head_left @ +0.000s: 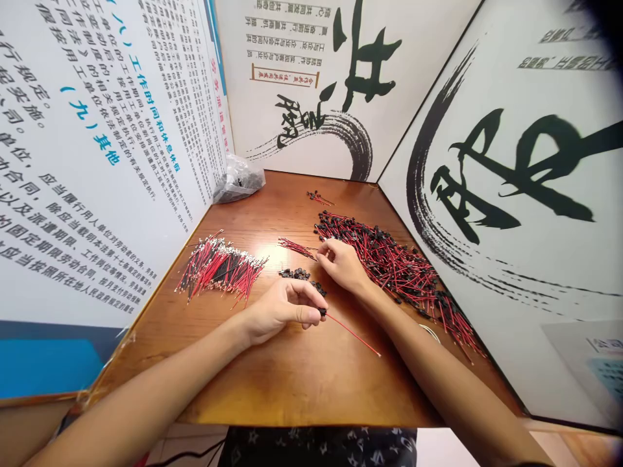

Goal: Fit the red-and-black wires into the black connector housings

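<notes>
Forearms (156, 389) over wooden table (302, 389) amid printed panels (331, 71), left hand (287, 303) tight on black connector (322, 312), right hand (342, 266), grip unclear

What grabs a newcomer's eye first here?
Probably the huge black calligraphy on the white panel at right. Next, the sprawling heap of red wires with black connectors along the right of the wooden table. Then, front and centre, the left hand pinching a small black connector with a red wire trailing right.
</notes>
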`<control>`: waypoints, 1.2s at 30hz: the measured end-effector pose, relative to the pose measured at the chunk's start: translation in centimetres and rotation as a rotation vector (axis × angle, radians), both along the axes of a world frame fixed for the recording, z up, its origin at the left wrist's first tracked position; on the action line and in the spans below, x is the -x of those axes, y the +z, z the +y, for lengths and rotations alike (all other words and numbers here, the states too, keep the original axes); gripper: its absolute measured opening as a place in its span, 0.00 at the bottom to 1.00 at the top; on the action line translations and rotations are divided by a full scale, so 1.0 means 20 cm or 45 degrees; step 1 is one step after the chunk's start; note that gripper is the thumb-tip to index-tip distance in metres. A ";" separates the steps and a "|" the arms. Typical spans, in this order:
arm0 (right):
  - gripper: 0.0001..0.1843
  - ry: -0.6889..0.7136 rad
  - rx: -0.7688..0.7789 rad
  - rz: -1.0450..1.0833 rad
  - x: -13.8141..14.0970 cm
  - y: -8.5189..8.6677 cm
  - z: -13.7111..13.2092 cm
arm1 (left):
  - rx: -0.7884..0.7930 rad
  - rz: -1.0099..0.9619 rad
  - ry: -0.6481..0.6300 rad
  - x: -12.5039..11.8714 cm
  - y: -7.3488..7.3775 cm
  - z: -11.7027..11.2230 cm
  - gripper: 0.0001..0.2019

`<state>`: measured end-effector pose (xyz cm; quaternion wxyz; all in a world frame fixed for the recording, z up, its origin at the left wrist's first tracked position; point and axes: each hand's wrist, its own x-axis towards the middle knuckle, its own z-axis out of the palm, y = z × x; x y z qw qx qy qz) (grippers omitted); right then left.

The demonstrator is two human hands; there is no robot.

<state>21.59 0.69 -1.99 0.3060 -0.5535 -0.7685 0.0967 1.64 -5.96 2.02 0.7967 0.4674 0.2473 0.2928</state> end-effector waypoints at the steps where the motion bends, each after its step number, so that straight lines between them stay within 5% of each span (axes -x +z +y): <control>1: 0.04 -0.014 0.007 -0.033 0.01 -0.01 0.03 | -0.002 0.009 0.004 0.00 0.00 0.00 0.12; 21: 0.08 -0.196 0.111 -0.321 0.08 -0.01 0.11 | -0.013 0.003 0.042 0.02 0.00 0.02 0.12; 29: 0.09 -0.207 0.099 -0.262 0.12 0.02 0.13 | -0.013 0.031 0.058 0.03 0.00 0.03 0.14; 36: 0.06 -0.230 0.014 -0.067 0.00 0.07 0.02 | -0.018 0.021 0.193 0.04 0.01 0.07 0.14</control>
